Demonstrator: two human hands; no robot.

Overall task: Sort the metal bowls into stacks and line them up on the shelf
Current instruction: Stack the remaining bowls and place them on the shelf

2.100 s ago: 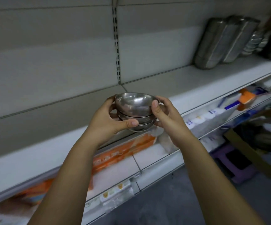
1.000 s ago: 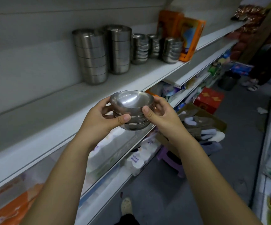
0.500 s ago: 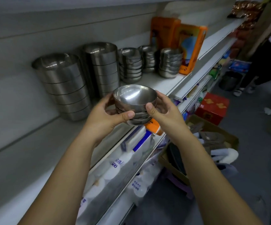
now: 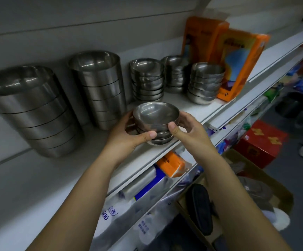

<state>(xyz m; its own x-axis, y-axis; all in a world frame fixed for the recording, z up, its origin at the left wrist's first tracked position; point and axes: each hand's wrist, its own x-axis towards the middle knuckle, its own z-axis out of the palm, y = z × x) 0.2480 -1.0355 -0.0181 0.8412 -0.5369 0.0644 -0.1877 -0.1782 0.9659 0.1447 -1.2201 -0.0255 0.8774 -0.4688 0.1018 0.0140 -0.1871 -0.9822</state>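
Observation:
A short stack of small metal bowls (image 4: 156, 118) is held between my left hand (image 4: 129, 136) and my right hand (image 4: 190, 129), low over the front of the white shelf (image 4: 38, 178); whether it touches the shelf I cannot tell. Behind it stand two tall stacks of large straight-sided bowls (image 4: 29, 109) (image 4: 100, 87). To their right stand three stacks of small bowls (image 4: 148, 80) (image 4: 176, 73) (image 4: 206, 82).
Two orange boxes (image 4: 237, 64) stand at the right end of the bowl row. The lower shelf holds packaged goods, among them an orange pack (image 4: 172, 163). On the floor at right sit a red box (image 4: 261, 142) and an open cardboard carton (image 4: 246, 187).
The view has swung right along the shelf, from an empty stretch to the bowl row. My hands have carried the small stack forward and down toward the shelf in front of the other stacks.

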